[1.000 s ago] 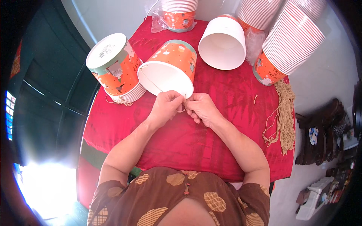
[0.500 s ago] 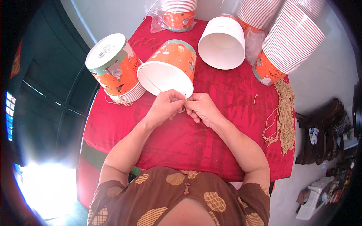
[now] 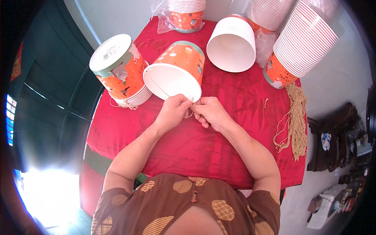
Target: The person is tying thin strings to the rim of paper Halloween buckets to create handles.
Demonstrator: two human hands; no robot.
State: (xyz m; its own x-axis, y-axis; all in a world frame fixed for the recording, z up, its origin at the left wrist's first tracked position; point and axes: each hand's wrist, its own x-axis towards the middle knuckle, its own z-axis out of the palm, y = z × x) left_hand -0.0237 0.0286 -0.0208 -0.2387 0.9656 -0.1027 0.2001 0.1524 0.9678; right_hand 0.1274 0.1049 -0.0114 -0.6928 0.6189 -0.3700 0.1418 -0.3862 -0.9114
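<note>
An orange paper bucket [image 3: 181, 55] with a white inside lies tilted on the table, its mouth facing me. A thin tan string [image 3: 156, 85] runs across that mouth from the left rim down to my fingers. At the near rim my left hand [image 3: 172, 112] pinches the string between thumb and forefinger. Close beside it, my right hand [image 3: 211, 112] is closed on the string where it meets the rim, with a small loop hanging between both hands. The exact shape of any knot is hidden by my fingers.
Upside-down stacked buckets [image 3: 121, 70] stand at the left with string at their rims. Another bucket [image 3: 231, 47] lies on its side further back. A tall stack of buckets [image 3: 301, 43] leans at the right, beside a bundle of tan strings [image 3: 296, 121]. Red cloth [image 3: 235, 156] covers the table.
My left fingers have shifted slightly, the thumb now lying flatter along the string. My right hand and the bucket look almost unchanged.
</note>
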